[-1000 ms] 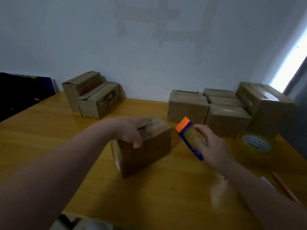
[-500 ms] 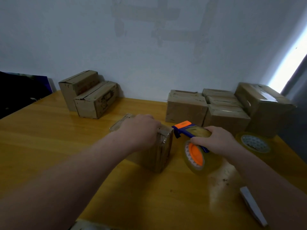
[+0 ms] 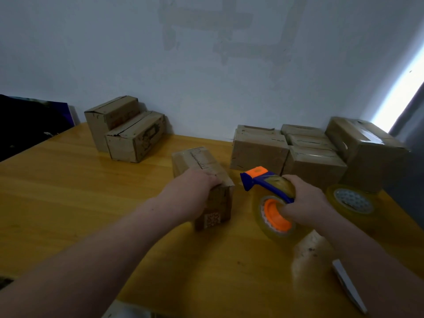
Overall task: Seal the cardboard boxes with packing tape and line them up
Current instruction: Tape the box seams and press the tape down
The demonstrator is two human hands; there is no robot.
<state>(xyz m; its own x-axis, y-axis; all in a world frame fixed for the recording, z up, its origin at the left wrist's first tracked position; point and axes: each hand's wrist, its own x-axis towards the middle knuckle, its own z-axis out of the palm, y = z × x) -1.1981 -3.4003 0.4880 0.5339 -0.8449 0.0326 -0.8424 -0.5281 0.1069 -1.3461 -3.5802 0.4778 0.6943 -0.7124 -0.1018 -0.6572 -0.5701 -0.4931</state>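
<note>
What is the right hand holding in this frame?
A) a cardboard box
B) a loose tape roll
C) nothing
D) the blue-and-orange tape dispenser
D: the right hand grips the blue-and-orange tape dispenser; the spare tape roll lies apart, and the left hand holds the cardboard box.

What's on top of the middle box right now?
The left hand holds the near end of the middle box. The far half shows a flap seam. The seam under the hand is covered, so tape there cannot be judged.
</note>
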